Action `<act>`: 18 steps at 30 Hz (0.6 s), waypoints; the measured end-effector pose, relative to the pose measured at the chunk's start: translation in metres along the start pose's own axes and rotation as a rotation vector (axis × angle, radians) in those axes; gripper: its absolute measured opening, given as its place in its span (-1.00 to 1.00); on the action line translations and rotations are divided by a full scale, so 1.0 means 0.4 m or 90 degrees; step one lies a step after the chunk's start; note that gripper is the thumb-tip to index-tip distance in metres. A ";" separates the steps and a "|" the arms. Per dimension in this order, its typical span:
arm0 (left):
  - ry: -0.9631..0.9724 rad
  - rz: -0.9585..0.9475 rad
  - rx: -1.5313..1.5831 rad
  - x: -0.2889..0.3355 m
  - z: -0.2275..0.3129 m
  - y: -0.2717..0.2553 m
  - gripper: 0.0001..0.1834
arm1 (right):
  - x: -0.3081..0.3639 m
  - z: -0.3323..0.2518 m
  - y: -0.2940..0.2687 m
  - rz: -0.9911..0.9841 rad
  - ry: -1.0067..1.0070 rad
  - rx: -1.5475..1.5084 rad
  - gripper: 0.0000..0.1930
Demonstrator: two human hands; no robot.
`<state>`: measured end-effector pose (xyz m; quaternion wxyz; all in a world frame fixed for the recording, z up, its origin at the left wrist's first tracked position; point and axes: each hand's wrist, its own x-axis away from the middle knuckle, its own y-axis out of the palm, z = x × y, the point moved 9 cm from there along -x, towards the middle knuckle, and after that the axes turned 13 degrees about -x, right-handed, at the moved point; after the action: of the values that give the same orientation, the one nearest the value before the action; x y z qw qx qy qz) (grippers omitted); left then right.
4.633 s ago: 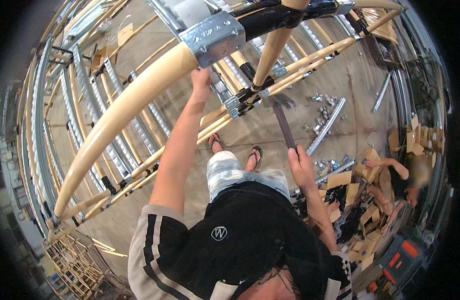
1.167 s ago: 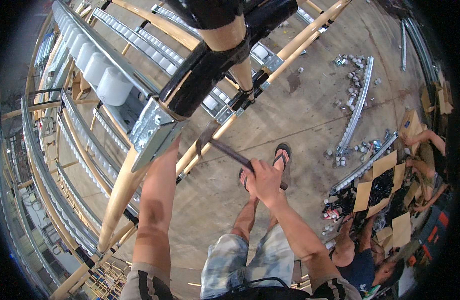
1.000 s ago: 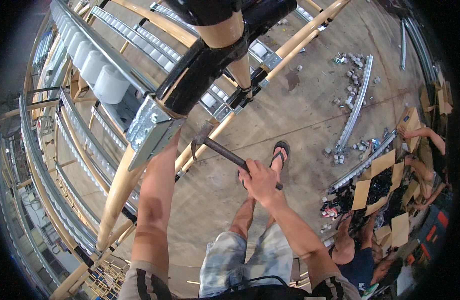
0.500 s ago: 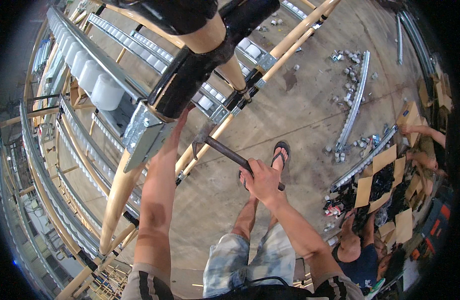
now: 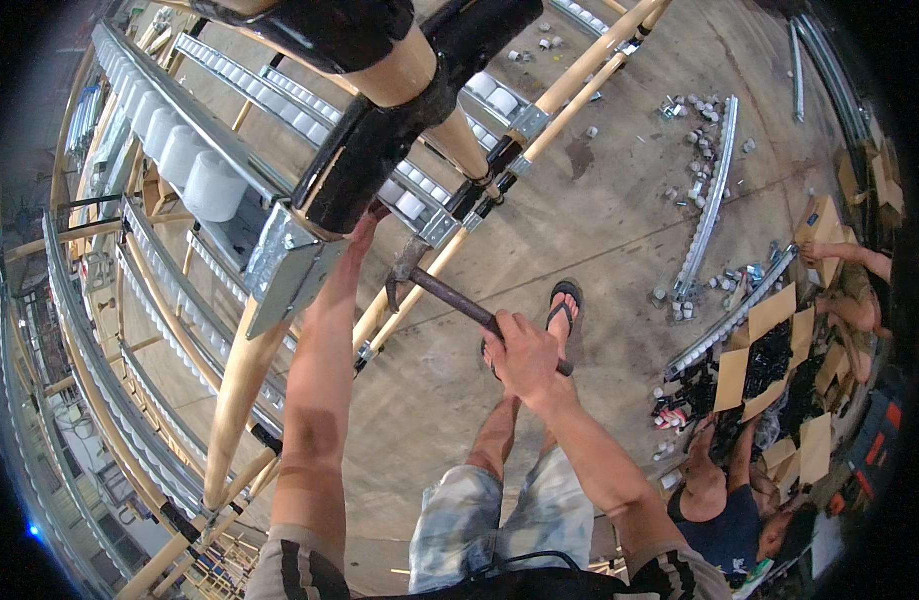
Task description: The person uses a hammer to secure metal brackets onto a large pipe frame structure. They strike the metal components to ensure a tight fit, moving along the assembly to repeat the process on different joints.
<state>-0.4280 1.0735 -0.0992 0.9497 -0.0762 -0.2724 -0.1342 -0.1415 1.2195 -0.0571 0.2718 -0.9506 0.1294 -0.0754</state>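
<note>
My right hand (image 5: 527, 357) is closed around the dark handle of a claw hammer (image 5: 452, 296). The hammer's head points up and to the left, beside a beige pipe. My left arm reaches up past a galvanized end bracket (image 5: 283, 262). Only the edge of my left hand (image 5: 364, 230) shows; its fingers are hidden behind a black pipe joint (image 5: 372, 135). That joint clamps thick beige pipes (image 5: 398, 78) close in front of me. From the bracket, a metal roller track (image 5: 216, 152) with white rollers runs to the far left.
More roller tracks (image 5: 160, 265) and beige pipes fill the rack at left. On the floor at right lie a loose roller track (image 5: 713, 200), scattered rollers and an open cardboard box (image 5: 770, 312) of black parts. Another person (image 5: 725, 510) is at lower right; another person's arm (image 5: 852, 258) reaches in above.
The view has shifted slightly. My right hand keeps its grip on the hammer, and my left arm stays raised at the joint. The person at lower right has moved their head a little.
</note>
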 end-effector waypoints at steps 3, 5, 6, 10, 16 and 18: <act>0.003 -0.006 -0.007 0.001 0.001 0.000 -0.51 | 0.010 -0.022 0.003 0.014 0.027 -0.036 -0.75; 0.004 -0.005 -0.003 0.000 0.005 0.006 -0.52 | 0.006 -0.018 -0.009 0.013 0.029 -0.054 -0.75; 0.003 -0.005 -0.003 0.000 0.002 0.006 -0.52 | 0.006 -0.019 -0.014 0.013 0.032 -0.065 -0.74; 0.029 -0.012 -0.006 0.002 0.007 0.018 -0.51 | 0.017 -0.062 -0.031 -0.007 0.044 -0.185 -0.73; 0.035 0.033 -0.139 0.031 0.032 0.014 -0.54 | 0.012 -0.162 -0.031 0.012 0.088 -0.327 -0.71; 0.071 0.062 -0.191 0.036 0.054 0.023 -0.52 | 0.003 -0.138 -0.009 0.002 0.116 -0.318 -0.71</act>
<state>-0.4241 1.0838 -0.0741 0.9468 -0.2226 -0.1920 -0.1309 -0.1515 1.1949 -0.0088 0.0159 -0.9773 0.1695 -0.1261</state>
